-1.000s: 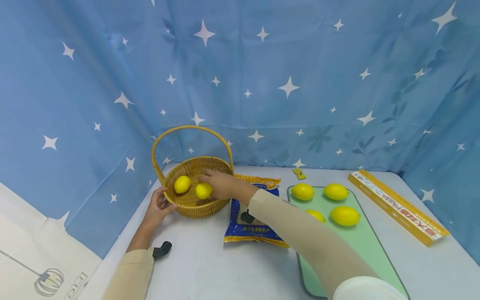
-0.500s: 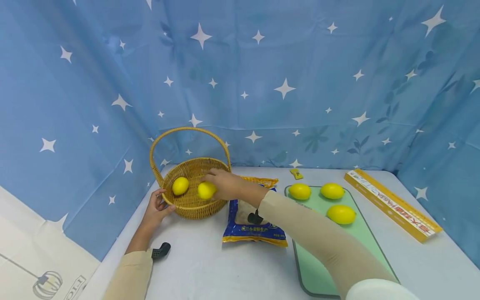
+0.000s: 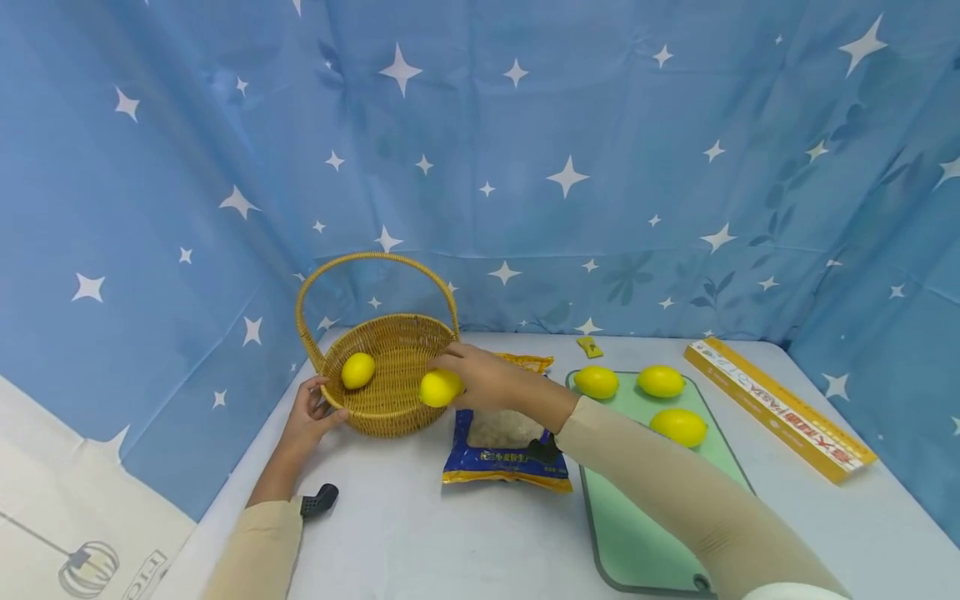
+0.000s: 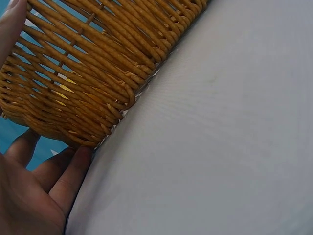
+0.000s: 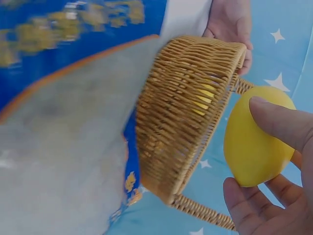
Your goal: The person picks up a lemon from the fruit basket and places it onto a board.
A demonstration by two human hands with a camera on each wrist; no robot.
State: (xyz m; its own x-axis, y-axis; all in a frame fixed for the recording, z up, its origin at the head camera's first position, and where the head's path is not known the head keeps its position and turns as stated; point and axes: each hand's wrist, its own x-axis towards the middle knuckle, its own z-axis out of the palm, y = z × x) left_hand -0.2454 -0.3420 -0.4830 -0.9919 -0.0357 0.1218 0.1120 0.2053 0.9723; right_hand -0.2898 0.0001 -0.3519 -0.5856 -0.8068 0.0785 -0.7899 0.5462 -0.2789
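Observation:
The wicker basket (image 3: pixel 397 425) stands at the table's back left, its tall arched handle upright. My left hand (image 3: pixel 309 414) grips its left side, thumb at the rim; in the left wrist view the fingertips (image 4: pixel 80 156) touch the woven wall near the base. One lemon (image 3: pixel 358 371) lies inside the basket on the left. My right hand (image 3: pixel 483 379) holds another lemon (image 3: pixel 441 388) over the basket's right rim. From the right wrist, thumb and fingers show around this lemon (image 5: pixel 257 139), clear of the basket wall (image 5: pixel 181 103).
A blue-and-yellow plastic bag (image 3: pixel 502 462) lies right of the basket, under my right forearm. Several lemons, one of them a front lemon (image 3: pixel 678 427), rest on a green board (image 3: pixel 637 533). Behind are a small yellow packet (image 3: pixel 590 347) and a long pasta box (image 3: pixel 780 408).
My right hand has moved right with its lemon, from inside the basket to above its right rim. The left hand and the other lemon in the basket stay put.

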